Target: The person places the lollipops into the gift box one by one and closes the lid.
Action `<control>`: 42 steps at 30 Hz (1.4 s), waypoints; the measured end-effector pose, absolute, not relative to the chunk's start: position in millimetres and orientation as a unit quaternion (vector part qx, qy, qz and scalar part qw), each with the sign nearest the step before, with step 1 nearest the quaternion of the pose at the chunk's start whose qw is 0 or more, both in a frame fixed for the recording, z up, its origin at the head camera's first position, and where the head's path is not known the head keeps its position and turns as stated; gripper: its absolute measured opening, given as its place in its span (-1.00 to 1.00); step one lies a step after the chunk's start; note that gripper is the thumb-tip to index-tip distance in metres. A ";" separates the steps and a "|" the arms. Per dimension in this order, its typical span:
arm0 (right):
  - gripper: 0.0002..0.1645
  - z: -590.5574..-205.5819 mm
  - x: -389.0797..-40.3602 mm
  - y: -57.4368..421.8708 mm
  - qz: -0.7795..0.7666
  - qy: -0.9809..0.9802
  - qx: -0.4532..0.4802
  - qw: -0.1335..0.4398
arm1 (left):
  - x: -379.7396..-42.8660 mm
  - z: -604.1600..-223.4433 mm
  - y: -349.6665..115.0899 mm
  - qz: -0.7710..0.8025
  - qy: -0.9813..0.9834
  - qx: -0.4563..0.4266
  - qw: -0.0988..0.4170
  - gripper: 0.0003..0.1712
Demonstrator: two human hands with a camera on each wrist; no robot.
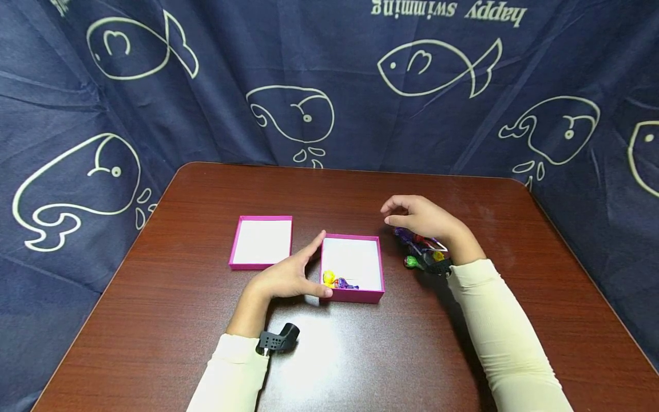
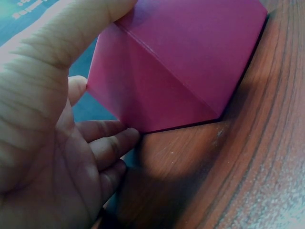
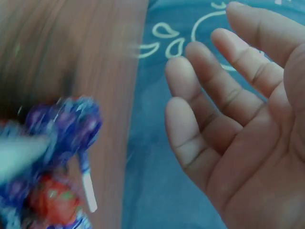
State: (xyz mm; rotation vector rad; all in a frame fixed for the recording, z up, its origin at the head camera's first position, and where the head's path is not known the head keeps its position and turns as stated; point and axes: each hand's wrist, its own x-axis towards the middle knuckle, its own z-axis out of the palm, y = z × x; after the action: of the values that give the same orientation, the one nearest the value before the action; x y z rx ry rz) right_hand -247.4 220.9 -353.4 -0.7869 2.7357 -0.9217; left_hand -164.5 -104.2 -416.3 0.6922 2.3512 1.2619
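My left hand (image 1: 288,277) holds the square pink box (image 1: 355,296) at its left side, thumb at the near wall and index finger at the far corner. In the left wrist view, fingertips touch the box's outer side (image 2: 167,90). Inside lie a yellow-wrapped lollipop (image 1: 329,277) and a purple-wrapped one (image 1: 344,284), along the near wall. Over a pile of wrapped lollipops (image 1: 409,237) hovers my right hand (image 1: 424,218), fingers loosely bent and nothing in them. Purple (image 3: 86,119) and red (image 3: 56,199) lollipops show in the right wrist view, blurred; the forearm partly hides the pile.
Left of the box lies a second shallow pink tray or lid (image 1: 235,243) with a white inside. The brown wooden table (image 1: 170,297) ends at a dark blue cloth (image 1: 350,137) printed with fish and whales.
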 end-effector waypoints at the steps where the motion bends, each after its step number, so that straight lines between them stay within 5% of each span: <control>1: -0.75 -355.0 -248.3 222.7 -0.306 0.914 -0.253 0.078 | -164.6 -416.3 -104.4 0.450 0.837 0.246 0.191 0.42; 42: -0.86 -378.5 -267.2 245.8 -0.216 0.935 -0.236 0.154 | -165.8 -418.4 -105.3 0.449 0.835 0.259 0.187 0.41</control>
State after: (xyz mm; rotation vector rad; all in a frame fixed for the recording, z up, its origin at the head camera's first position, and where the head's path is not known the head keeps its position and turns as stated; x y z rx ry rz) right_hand -267.2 245.8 -378.5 -0.6752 2.6806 -0.6183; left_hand -165.8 -105.3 -418.4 0.7286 2.3494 1.2642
